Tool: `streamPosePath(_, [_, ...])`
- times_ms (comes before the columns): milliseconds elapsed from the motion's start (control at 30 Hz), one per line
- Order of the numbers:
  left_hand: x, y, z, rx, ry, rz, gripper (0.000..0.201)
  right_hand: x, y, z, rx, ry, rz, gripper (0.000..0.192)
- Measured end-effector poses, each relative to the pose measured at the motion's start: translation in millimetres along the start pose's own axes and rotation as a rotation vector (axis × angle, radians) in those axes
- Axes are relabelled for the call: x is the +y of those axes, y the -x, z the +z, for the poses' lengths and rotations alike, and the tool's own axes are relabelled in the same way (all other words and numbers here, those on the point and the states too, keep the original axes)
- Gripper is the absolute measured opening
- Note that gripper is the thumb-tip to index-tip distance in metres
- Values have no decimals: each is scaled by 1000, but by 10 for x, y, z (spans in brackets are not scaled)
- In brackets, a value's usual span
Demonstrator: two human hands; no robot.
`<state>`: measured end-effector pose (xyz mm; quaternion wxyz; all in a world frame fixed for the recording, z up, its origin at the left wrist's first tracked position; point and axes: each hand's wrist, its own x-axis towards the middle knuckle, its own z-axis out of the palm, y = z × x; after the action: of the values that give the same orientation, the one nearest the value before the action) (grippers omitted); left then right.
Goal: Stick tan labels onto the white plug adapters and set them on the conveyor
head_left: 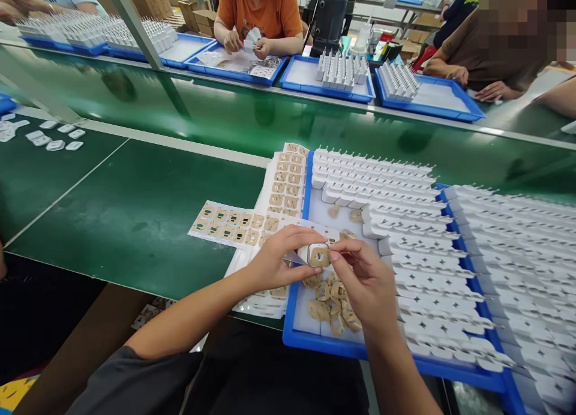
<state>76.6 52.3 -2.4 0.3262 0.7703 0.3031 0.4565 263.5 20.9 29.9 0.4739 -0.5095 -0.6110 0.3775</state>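
Observation:
My left hand (284, 254) is closed around a small white plastic housing (304, 254), thumb below and fingers above. A tan sticker with a cut-out middle (319, 256) covers the end of the housing facing me. At the sticker's right edge, my right hand (366, 277) pinches with thumb and forefinger; it seems to grip that edge. Both hands are above the left part of a blue tray (324, 342). Beneath them lies a heap of loose tan pieces (333, 304). Sheets of tan stickers (281, 193) lie beside the tray, one strip (227, 223) reaching left.
Rows of white housings with metal prongs (418, 271) fill the tray's right side, and more housings (535, 271) stand farther right. White parts (56, 145) lie at left on the green table (148, 205). Across the green conveyor (216, 118), co-workers sit behind blue trays (292, 88).

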Motion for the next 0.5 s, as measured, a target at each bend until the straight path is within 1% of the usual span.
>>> streamPosePath(333, [2,13,-5,-13,31,-47,46,8,-12,-3,-2,-21,19,7])
streamPosePath(500, [3,10,-1,-16,39,-59,45,-2,10,-10,-2,17,12,6])
